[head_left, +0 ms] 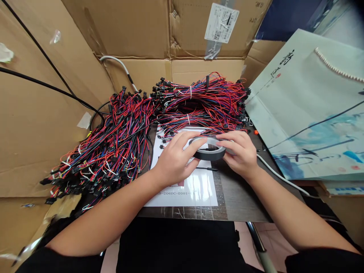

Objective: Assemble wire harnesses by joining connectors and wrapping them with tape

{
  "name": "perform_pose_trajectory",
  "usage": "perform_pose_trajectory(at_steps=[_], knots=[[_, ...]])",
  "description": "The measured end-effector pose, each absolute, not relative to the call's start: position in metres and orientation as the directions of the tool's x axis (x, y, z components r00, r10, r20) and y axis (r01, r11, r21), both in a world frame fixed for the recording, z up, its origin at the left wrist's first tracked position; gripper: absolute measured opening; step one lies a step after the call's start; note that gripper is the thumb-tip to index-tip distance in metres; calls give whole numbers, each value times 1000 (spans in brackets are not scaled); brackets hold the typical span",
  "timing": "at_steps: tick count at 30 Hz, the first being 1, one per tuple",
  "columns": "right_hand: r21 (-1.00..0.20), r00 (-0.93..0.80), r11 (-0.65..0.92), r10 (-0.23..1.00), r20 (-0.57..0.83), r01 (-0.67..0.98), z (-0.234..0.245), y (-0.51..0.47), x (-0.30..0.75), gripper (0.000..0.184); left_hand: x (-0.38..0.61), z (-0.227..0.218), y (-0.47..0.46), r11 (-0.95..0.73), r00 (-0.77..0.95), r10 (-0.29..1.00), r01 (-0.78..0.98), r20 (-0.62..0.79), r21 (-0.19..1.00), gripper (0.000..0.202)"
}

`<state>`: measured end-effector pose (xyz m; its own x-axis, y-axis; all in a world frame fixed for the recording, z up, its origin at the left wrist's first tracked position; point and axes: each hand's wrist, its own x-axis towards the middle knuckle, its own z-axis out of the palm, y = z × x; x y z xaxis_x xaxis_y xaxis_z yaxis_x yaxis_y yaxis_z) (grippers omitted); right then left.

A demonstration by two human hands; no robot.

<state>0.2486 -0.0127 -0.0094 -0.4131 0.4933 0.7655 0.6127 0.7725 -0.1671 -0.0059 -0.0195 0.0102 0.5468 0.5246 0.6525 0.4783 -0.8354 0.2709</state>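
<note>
Between my two hands is a roll of black tape (209,154) with a pale core, held above the table. My left hand (179,156) grips its left side, fingers over the top rim and thumb below. On the right side, my right hand (239,153) has its fingers curled round the roll. Something pale and round, perhaps another roll, shows partly by the right fingers. Under the hands lies a printed white sheet (196,189), with a thin black pen-like stick (207,168) on it.
Bundles of red, blue and black wire harnesses (204,93) are stacked at the back. A loose heap of harnesses (125,132) covers the left side. Cardboard boxes (136,30) wall the table. A pale paper bag (313,113) and a white cable (281,176) are at right.
</note>
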Motion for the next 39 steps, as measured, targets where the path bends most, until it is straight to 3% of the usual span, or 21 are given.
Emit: perform_pose_trajectory(at_steps=[5, 9, 14, 19, 25, 33, 39], knots=[[-123, -486, 813, 454, 747, 569, -11, -17, 241, 35, -6, 7, -19, -848, 600, 455, 517, 658, 115, 35], [-207, -470, 814, 499, 728, 543, -11, -15, 242, 44, -9, 8, -18, -840, 541, 476, 512, 693, 178, 27], [-248, -462, 796, 540, 704, 553, -13, -9, 248, 22, -10, 9, -17, -836, 545, 516, 488, 661, 251, 27], [-250, -476, 804, 536, 697, 540, -13, -14, 245, 18, -6, 7, -18, -868, 596, 469, 447, 652, 215, 39], [-257, -466, 829, 504, 727, 496, -11, -19, 241, 16, -6, 10, -21, -876, 558, 449, 430, 698, 220, 26], [-204, -444, 803, 499, 745, 561, -12, -21, 242, 28, -6, 6, -21, -901, 515, 367, 403, 775, 160, 27], [-171, -458, 800, 488, 743, 575, -11, -22, 242, 25, -5, 6, -20, -896, 515, 393, 402, 762, 190, 23]])
